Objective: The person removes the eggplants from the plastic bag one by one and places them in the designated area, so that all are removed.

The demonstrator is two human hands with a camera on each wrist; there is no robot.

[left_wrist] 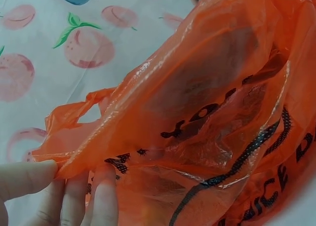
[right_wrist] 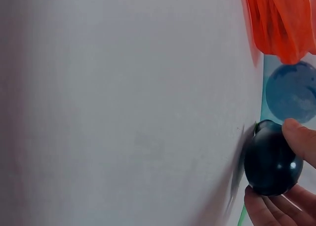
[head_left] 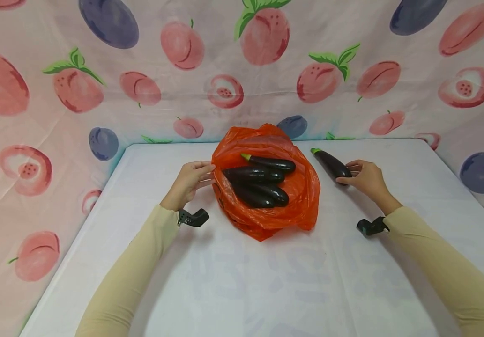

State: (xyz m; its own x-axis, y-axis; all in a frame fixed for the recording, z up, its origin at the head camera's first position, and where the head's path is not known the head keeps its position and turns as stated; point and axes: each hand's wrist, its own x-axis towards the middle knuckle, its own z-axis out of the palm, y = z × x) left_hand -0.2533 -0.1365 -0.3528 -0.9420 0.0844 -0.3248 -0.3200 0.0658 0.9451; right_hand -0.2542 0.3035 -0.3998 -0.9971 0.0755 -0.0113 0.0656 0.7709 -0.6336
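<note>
An orange plastic bag (head_left: 301,206) lies with its mouth spread wide in the middle of the table, several dark eggplants (head_left: 254,175) inside it. My left hand (head_left: 189,183) pinches the bag's left rim between thumb and fingers; in the left wrist view the thumb (left_wrist: 29,179) presses on the orange film, which carries black print. Right of the bag, my right hand (head_left: 366,179) grips the blunt end of another eggplant (head_left: 330,163), whose green stem end points to the far left. The right wrist view shows that eggplant's rounded end (right_wrist: 273,162) between thumb and fingers.
The white table (head_left: 267,290) ends at the back against a fruit-patterned cloth (head_left: 263,93), which also hangs along both sides. A black wrist device (head_left: 193,218) sits on the left wrist, and a similar one (head_left: 371,227) on the right.
</note>
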